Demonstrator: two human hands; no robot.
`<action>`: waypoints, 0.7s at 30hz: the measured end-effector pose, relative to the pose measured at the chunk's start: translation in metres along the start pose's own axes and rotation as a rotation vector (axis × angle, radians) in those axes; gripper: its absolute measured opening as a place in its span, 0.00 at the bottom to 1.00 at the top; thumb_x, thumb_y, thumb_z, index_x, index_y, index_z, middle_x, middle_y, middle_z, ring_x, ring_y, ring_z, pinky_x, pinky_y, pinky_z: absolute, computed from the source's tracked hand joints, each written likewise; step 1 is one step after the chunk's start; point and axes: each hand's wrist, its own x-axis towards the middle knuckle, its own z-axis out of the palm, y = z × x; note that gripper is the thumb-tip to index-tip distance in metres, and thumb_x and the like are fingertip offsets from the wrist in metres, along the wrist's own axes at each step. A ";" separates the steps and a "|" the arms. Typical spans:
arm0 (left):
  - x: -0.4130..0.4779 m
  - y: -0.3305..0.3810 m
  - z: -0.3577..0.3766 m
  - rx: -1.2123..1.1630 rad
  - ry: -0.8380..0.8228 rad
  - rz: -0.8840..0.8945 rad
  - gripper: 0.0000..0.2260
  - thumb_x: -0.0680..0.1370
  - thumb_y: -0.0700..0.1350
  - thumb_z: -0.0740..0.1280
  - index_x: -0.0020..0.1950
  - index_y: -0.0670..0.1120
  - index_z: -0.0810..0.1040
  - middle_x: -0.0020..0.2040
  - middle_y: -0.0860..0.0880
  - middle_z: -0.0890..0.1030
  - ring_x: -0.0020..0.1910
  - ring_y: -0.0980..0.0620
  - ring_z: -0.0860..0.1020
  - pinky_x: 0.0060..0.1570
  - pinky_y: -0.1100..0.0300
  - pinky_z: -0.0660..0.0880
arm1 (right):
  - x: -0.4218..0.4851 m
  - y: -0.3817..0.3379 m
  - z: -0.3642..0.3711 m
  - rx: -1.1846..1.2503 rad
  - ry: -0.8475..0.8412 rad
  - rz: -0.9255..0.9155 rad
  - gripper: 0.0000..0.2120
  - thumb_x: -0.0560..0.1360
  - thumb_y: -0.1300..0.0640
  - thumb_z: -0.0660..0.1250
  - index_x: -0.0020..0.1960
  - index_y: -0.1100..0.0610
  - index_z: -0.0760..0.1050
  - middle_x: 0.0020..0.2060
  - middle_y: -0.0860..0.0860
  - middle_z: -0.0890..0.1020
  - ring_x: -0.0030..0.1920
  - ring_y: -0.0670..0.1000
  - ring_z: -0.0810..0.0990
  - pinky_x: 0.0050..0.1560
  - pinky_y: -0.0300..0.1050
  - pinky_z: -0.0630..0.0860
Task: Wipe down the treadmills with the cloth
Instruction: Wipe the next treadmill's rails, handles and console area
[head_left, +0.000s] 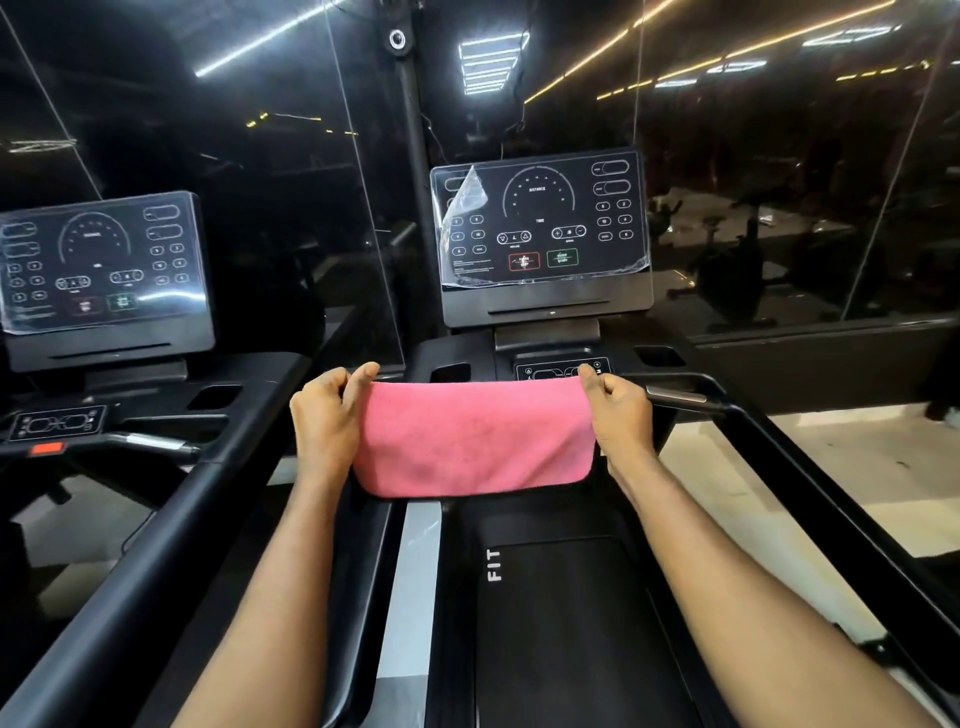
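Head view: the pink cloth (475, 439) hangs stretched flat between the two hands, held up in the air above the front of the belt (561, 623) and just short of the treadmill (691, 387) console. Its top edge runs level from one hand to the other, and its lower edge hangs free with rounded corners.

The left hand (324, 415) pinches the cloth's upper left corner between thumb and curled fingers. The right hand (621, 410) pinches the upper right corner the same way, its fingers folded in. Both forearms reach forward from the bottom of the picture.

Beyond the cloth stands the display panel (540, 234), upright, with a protective film (467, 192) peeling away at its upper left corner. A black side rail (779, 452) runs along the right, with pale floor (857, 467) past it. To the left, a second treadmill (104, 270) stands alongside, its own rail close beside the left forearm. A dark glass wall (779, 156) rises behind both machines.
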 end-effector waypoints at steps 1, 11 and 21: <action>0.002 0.000 -0.001 0.001 -0.004 -0.022 0.26 0.80 0.55 0.69 0.29 0.45 0.62 0.25 0.52 0.63 0.26 0.53 0.61 0.29 0.60 0.61 | 0.001 -0.002 -0.001 0.006 -0.024 -0.001 0.28 0.81 0.43 0.66 0.39 0.68 0.71 0.30 0.55 0.70 0.33 0.49 0.65 0.35 0.48 0.60; 0.006 -0.004 0.003 0.020 0.071 -0.051 0.30 0.80 0.62 0.65 0.27 0.42 0.65 0.23 0.48 0.64 0.27 0.47 0.63 0.35 0.49 0.66 | 0.003 -0.001 0.006 0.023 0.054 -0.011 0.15 0.81 0.51 0.68 0.38 0.55 0.73 0.33 0.50 0.77 0.37 0.51 0.73 0.40 0.48 0.68; 0.003 0.004 0.015 0.337 -0.047 -0.528 0.31 0.79 0.68 0.61 0.54 0.38 0.81 0.59 0.34 0.80 0.60 0.32 0.77 0.55 0.44 0.75 | -0.009 -0.013 0.016 -0.244 0.064 0.183 0.26 0.80 0.44 0.67 0.30 0.58 0.68 0.31 0.56 0.77 0.41 0.61 0.78 0.41 0.49 0.69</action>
